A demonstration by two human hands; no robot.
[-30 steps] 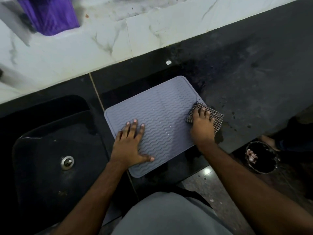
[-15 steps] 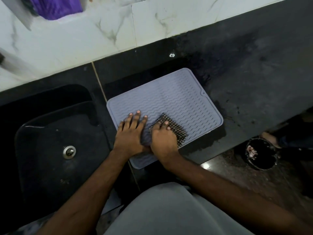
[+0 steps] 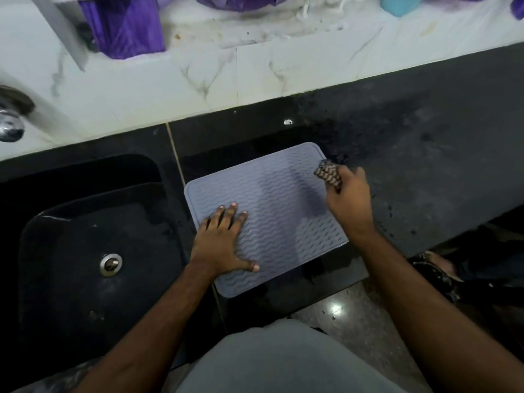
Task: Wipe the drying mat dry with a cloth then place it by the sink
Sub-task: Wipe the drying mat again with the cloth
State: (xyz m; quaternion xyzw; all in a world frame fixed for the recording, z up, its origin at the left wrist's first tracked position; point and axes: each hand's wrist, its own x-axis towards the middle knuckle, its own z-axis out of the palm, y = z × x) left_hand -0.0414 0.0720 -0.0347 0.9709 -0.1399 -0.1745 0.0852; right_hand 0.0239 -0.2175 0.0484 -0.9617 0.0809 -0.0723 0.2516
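Grey wave-ribbed drying mat (image 3: 272, 211), brown checked cloth (image 3: 329, 174), black sink (image 3: 85, 222)

The drying mat (image 3: 272, 214) is laid flat on the counter (image 3: 425, 171), just right of the sink (image 3: 93, 251). The left hand (image 3: 224, 245) is spread on its near-left part, while the cloth (image 3: 329, 175) is held in the right hand (image 3: 350, 199) over the mat's far-right edge.
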